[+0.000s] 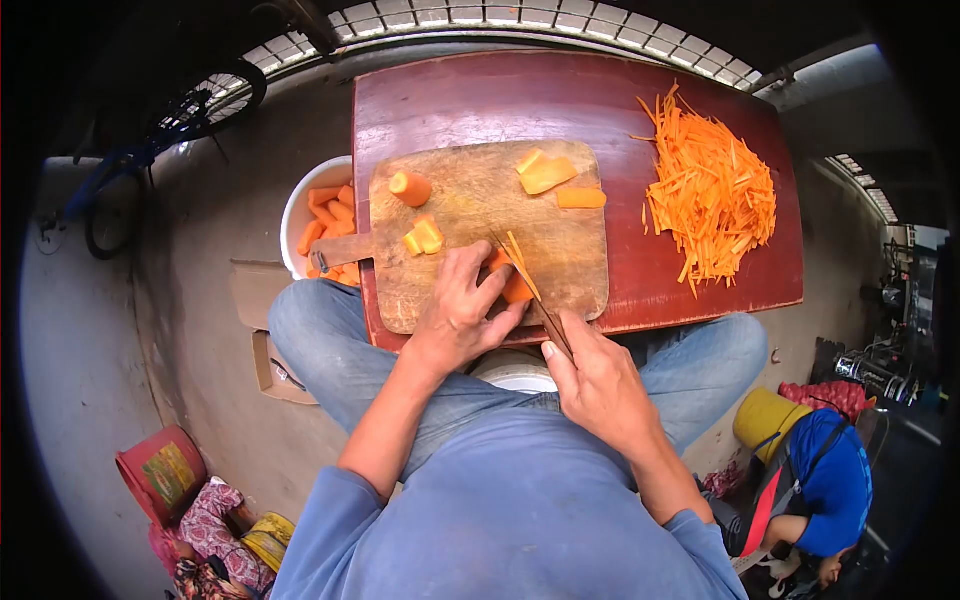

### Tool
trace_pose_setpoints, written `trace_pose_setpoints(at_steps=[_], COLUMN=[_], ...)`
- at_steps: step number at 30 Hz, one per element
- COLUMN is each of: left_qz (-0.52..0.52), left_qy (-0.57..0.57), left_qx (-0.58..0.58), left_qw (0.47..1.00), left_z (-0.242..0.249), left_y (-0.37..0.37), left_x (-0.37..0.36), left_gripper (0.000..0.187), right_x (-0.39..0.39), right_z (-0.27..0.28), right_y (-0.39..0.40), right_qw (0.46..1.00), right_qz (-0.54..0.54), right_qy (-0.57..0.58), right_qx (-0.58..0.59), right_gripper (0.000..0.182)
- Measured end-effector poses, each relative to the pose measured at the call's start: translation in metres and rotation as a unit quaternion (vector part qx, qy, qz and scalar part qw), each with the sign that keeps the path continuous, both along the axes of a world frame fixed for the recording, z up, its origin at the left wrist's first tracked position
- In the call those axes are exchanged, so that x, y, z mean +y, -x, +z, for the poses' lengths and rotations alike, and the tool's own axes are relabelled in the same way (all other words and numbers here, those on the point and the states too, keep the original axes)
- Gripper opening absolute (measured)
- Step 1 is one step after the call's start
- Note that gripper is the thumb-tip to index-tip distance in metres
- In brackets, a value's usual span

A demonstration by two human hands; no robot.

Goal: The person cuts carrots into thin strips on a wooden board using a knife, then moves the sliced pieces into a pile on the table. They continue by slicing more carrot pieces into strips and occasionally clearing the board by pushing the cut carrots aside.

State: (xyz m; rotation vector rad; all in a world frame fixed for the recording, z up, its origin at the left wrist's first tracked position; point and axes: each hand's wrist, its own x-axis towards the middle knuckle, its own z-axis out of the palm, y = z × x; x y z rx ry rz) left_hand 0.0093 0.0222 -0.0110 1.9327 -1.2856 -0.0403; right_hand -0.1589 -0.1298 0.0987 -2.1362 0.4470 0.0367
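Note:
On the wooden cutting board [480, 200], my left hand [458, 308] holds down an orange carrot piece [516, 288] with bent fingertips. My right hand [602, 388] is closed round the handle of a knife [541, 308], whose blade lies at the carrot's right side. A thin carrot strip [515, 247] stands along the blade. Farther left on the board are an upright carrot chunk [410, 188] and small cut pieces [425, 236]. At the board's far right lie flat carrot offcuts [547, 175] and another slab [581, 198].
A heap of carrot shreds [712, 190] covers the right of the red table [440, 95]. Left of the table stands a white bucket [291, 215] of peeled carrots. A bicycle [130, 170] is at the far left; other people sit at lower left and lower right.

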Motion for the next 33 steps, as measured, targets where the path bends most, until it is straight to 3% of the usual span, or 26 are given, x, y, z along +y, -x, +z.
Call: trace_pose_setpoints(at_steps=[8, 11, 17, 20, 29, 33], left_qz=[-0.007, -0.002, -0.007, -0.008, -0.006, -0.009], left_qy=[0.005, 0.013, 0.006, -0.005, 0.014, 0.020], left_qx=[0.002, 0.003, 0.002, 0.005, 0.000, 0.010], left_qw=[1.000, 1.000, 1.000, 1.000, 1.000, 1.000], left_z=[-0.001, -0.004, -0.003, -0.004, -0.005, -0.005], left_y=[0.000, 0.001, 0.000, -0.001, -0.001, 0.000], left_x=[0.002, 0.002, 0.001, 0.002, 0.002, 0.001], left_gripper=[0.055, 0.056, 0.056, 0.056, 0.053, 0.052], right_x=[-0.004, 0.002, 0.000, -0.002, 0.000, 0.000], right_z=[-0.006, 0.009, -0.013, -0.016, -0.009, -0.017], right_y=[-0.010, -0.003, -0.012, -0.014, -0.007, -0.016], right_qw=[1.000, 1.000, 1.000, 0.999, 1.000, 1.000], right_qz=[-0.002, -0.012, -0.003, -0.008, 0.007, -0.002], right_qy=[0.001, 0.004, 0.013, 0.001, 0.014, 0.019], right_qx=[-0.031, -0.005, 0.013, -0.050, 0.014, -0.023], right_gripper=[0.026, 0.026, 0.029, 0.030, 0.028, 0.026])
